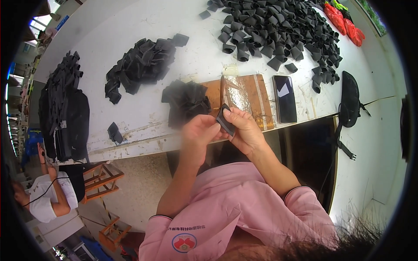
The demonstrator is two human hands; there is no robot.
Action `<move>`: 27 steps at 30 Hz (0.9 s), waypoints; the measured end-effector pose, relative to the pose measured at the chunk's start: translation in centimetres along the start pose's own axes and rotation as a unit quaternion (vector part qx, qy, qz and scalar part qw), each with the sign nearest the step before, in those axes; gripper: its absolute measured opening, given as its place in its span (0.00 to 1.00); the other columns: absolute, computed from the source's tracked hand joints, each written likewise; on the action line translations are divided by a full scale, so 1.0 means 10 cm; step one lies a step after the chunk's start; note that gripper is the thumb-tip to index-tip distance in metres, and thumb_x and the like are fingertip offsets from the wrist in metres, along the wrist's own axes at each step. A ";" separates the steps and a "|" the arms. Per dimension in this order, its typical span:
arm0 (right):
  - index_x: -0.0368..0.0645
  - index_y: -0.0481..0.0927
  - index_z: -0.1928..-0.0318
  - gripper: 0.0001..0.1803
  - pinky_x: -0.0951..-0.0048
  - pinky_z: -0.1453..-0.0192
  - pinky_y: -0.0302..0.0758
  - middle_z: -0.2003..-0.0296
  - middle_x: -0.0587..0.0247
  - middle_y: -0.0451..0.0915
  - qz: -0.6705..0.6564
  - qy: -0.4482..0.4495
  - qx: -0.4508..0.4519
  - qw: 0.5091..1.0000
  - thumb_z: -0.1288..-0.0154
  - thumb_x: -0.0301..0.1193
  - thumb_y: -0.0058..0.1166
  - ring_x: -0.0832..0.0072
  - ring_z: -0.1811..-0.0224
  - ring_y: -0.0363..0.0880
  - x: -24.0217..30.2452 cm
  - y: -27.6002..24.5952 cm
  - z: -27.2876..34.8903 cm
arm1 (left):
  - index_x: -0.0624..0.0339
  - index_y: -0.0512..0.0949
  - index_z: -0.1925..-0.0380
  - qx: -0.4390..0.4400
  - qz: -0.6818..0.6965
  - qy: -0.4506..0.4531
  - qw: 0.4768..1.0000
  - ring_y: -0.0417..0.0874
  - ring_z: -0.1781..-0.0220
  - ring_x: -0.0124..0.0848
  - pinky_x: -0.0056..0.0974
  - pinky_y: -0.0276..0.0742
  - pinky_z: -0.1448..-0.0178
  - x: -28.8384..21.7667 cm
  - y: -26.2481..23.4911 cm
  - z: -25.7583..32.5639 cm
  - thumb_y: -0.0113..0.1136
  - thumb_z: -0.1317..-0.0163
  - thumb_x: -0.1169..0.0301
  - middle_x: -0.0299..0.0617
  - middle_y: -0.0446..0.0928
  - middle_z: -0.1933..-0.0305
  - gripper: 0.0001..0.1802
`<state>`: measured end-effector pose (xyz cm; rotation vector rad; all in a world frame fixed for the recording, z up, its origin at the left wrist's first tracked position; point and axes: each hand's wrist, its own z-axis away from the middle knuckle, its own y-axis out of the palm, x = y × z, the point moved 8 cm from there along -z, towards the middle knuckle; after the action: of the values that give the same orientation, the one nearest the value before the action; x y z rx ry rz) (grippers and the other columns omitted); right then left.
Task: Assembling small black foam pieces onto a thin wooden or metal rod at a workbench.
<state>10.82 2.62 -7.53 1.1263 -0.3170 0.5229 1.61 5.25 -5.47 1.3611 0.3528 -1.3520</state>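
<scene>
Both my hands meet over the near edge of the white table [130,17]. My right hand [244,130] and my left hand [198,132] pinch one small black fabric piece [226,122] between their fingertips; it stands folded between the thumbs. Just beyond the hands lies a blurred pile of black pieces [186,102], next to a brown wooden board [246,93] with a shiny clear sheet on it. My pink sleeves fill the lower part of the view.
A black phone [284,98] lies right of the board. A big heap of folded black loops [278,26] fills the far right, another pile [139,63] sits mid-left, black straps [63,108] hang at the left edge. A black bag [349,98] hangs at the right. Another person [45,195] sits lower left.
</scene>
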 end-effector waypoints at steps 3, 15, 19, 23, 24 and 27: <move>0.39 0.72 0.68 0.07 0.82 0.74 0.71 0.76 0.64 0.75 0.001 0.004 -0.007 1.000 0.38 0.31 0.49 0.80 0.78 0.74 -0.03 -0.04 0.00 | 0.66 0.73 0.68 -0.023 -0.023 -0.004 0.999 0.76 0.75 0.22 0.23 0.72 0.68 0.03 -0.02 0.02 0.54 0.44 0.78 0.38 0.76 0.74 0.04; 0.38 0.73 0.67 0.07 0.81 0.75 0.71 0.76 0.66 0.75 0.036 -0.007 -0.015 0.999 0.39 0.30 0.50 0.82 0.77 0.72 -0.03 -0.06 -0.03 | 0.70 0.72 0.70 -0.076 -0.192 0.105 0.973 0.78 0.72 0.25 0.29 0.77 0.65 -0.15 0.03 0.08 0.52 0.44 0.80 0.42 0.76 0.71 0.03; 0.38 0.74 0.64 0.10 0.76 0.73 0.72 0.76 0.61 0.74 0.565 -0.209 -0.112 0.790 0.46 0.28 0.56 0.74 0.76 0.74 0.30 -0.03 0.10 | 0.69 0.73 0.69 -0.107 -0.314 0.117 0.936 0.77 0.73 0.23 0.27 0.74 0.67 -0.10 -0.08 0.08 0.51 0.44 0.79 0.40 0.76 0.72 0.04; 0.35 0.75 0.66 0.11 0.72 0.72 0.71 0.74 0.58 0.73 0.583 -0.427 -0.041 0.690 0.52 0.23 0.59 0.66 0.75 0.74 0.50 0.39 0.45 | 0.68 0.73 0.68 -0.102 -0.237 0.103 0.961 0.76 0.72 0.22 0.28 0.73 0.68 -0.11 -0.07 0.08 0.53 0.44 0.77 0.38 0.76 0.74 0.05; 0.35 0.75 0.66 0.11 0.72 0.72 0.71 0.74 0.58 0.73 0.584 -0.426 -0.042 0.690 0.52 0.23 0.59 0.66 0.75 0.74 0.49 0.37 0.45 | 0.68 0.73 0.68 -0.079 -0.192 0.089 0.974 0.77 0.72 0.21 0.28 0.72 0.69 -0.09 -0.02 0.07 0.54 0.45 0.77 0.38 0.76 0.74 0.06; 0.37 0.76 0.69 0.08 0.72 0.73 0.71 0.74 0.59 0.72 0.564 -0.450 -0.021 0.692 0.52 0.23 0.57 0.66 0.75 0.74 0.49 0.33 0.42 | 0.66 0.73 0.67 -0.091 -0.253 0.109 0.957 0.77 0.71 0.22 0.29 0.73 0.69 -0.10 0.02 0.07 0.57 0.46 0.77 0.38 0.77 0.72 0.07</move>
<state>13.15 1.04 -0.88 0.9615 -1.9687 0.9812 1.10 5.05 -4.33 1.3154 1.0071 -1.5348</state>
